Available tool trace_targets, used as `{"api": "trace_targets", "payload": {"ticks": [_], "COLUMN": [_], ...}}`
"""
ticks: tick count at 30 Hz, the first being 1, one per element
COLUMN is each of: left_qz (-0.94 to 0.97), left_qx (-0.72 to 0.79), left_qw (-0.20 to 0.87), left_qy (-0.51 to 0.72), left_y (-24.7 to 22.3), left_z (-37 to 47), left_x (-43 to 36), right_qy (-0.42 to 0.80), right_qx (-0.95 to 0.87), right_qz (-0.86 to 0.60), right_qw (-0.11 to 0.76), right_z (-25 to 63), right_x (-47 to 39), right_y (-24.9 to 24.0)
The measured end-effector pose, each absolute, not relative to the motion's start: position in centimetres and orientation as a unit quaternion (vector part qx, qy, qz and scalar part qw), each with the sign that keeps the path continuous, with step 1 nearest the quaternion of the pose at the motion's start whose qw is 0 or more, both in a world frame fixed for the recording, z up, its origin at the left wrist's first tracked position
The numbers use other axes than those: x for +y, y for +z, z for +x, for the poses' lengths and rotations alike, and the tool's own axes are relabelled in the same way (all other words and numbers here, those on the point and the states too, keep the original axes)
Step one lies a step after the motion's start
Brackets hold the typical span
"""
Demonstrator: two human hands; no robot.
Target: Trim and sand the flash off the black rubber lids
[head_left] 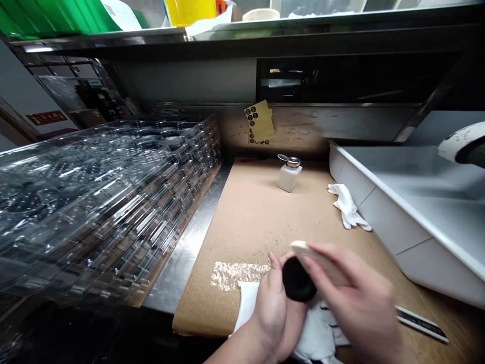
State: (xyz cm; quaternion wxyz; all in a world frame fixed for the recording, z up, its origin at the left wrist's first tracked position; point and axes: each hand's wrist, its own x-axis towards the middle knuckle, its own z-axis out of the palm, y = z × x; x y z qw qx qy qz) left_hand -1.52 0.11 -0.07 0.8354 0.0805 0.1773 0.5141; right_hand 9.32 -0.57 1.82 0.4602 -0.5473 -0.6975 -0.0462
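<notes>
My left hand is closed around a round black piece, hollow and cup-like, with its dark opening turned up. In my right hand, slightly smeared by motion, is a pale flat stick whose rounded tip is at the rim of the black piece. I cannot tell whether the tip touches it. Beneath both hands lies a white cloth, partly hidden. A white pump bottle with its metal lid flipped up stands farther back on the cardboard sheet.
Stacked clear plastic trays fill the left side. A large grey-white bin stands at right, a white glove against it. Near my right hand lies a cutter-like strip. Yellow sticker sheets hang below the shelf.
</notes>
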Motion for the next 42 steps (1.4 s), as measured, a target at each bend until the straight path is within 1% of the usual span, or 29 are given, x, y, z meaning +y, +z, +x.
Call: {"api": "trace_targets", "payload": {"ticks": [2, 3, 5, 6, 8, 9, 13, 15, 17, 19, 21, 26, 29, 33, 38, 42], "left_qz": [0.071, 0.068, 0.069, 0.074, 0.083, 0.091, 0.13, 0.142, 0.144, 0.134, 0.12, 0.116, 0.12, 0.141, 0.144, 0.144], "left_qx": [0.19, 0.2, 0.215, 0.221, 0.229, 0.233, 0.24, 0.245, 0.253, 0.258, 0.251, 0.192, 0.191, 0.23, 0.211, 0.232], "left_qw": [0.839, 0.84, 0.843, 0.844, 0.845, 0.845, 0.841, 0.84, 0.841, 0.838, 0.832, 0.839, 0.833, 0.821, 0.825, 0.819], "left_qy": [0.506, 0.499, 0.488, 0.483, 0.476, 0.472, 0.467, 0.464, 0.456, 0.461, 0.48, 0.495, 0.505, 0.502, 0.505, 0.505], "left_y": [-0.1, -0.2, -0.2, -0.3, -0.3, -0.3, -0.2, -0.1, -0.1, -0.1, 0.0, 0.0, -0.1, 0.0, 0.1, 0.1], "left_z": [-1.6, -1.7, -1.7, -1.6, -1.6, -1.5, -1.4, -1.4, -1.4, -1.4, -1.4, -1.5, -1.6, -1.6, -1.5, -1.5], "left_x": [0.1, 0.2, 0.2, 0.2, 0.1, 0.1, 0.0, 0.0, 0.0, 0.0, 0.0, 0.0, 0.0, 0.0, 0.0, 0.1], "right_qy": [-0.024, -0.011, 0.004, 0.003, -0.014, -0.024, -0.029, -0.034, -0.064, -0.093, -0.092, -0.072, -0.066, -0.063, -0.077, -0.089], "right_qx": [-0.647, -0.645, -0.709, -0.761, -0.841, -0.86, -0.875, -0.883, -0.876, -0.853, -0.83, -0.784, -0.746, -0.757, -0.746, -0.754], "right_qz": [-0.591, -0.599, -0.56, -0.517, -0.436, -0.413, -0.397, -0.394, -0.409, -0.439, -0.459, -0.494, -0.524, -0.502, -0.511, -0.502], "right_qw": [0.48, 0.475, 0.428, 0.391, 0.321, 0.299, 0.274, 0.252, 0.245, 0.266, 0.302, 0.368, 0.407, 0.413, 0.42, 0.414], "right_z": [11.6, 12.8, 14.6, 15.1, 15.0, 14.5, 13.4, 14.4, 16.1, 17.2, 16.9, 11.2, 8.5, 7.9, 8.1, 7.7], "right_x": [-0.9, -1.0, -1.1, -1.1, -1.0, -0.9, -0.4, -0.1, 0.1, -0.2, -0.9, -2.5, -2.9, -3.1, -3.0, -3.1], "right_y": [2.2, 2.3, 2.5, 2.7, 3.1, 3.2, 3.4, 3.4, 3.4, 3.3, 3.0, 0.6, -0.8, -1.5, -1.1, -1.1]}}
